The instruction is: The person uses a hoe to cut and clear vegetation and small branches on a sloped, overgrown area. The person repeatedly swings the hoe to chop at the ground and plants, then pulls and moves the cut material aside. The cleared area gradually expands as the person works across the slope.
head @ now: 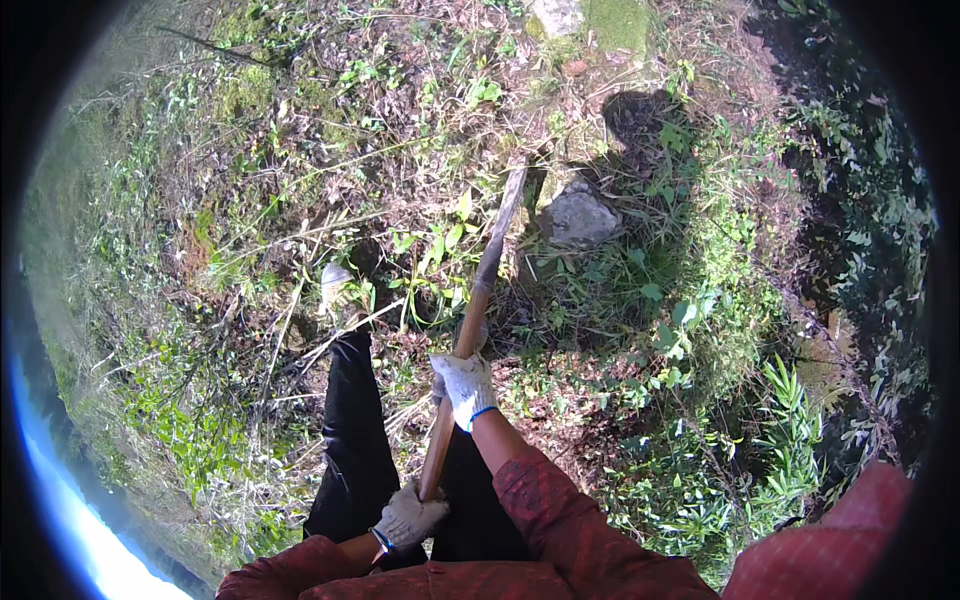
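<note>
Both my hands wear white knit work gloves and grip a long-handled tool (472, 319) with a wooden shaft. My left hand (410, 517) closes around the butt end, low in front of my body. Further up the shaft, my right hand (466, 386) is wrapped around the wood. Beyond it the shaft meets a narrow greyish section (504, 214), which reaches into dry grass beside a grey stone (579, 214). The tool's far tip is partly lost in grass and shadow, so its exact shape is unclear.
My left shoe (336, 289) stands among cut stalks and dry twigs. A mossy stone block (615, 22) lies at the top. Leafy shrubs (787, 435) grow at the right, and the slope drops away at the left. Red cloth (825, 532) fills the lower right corner.
</note>
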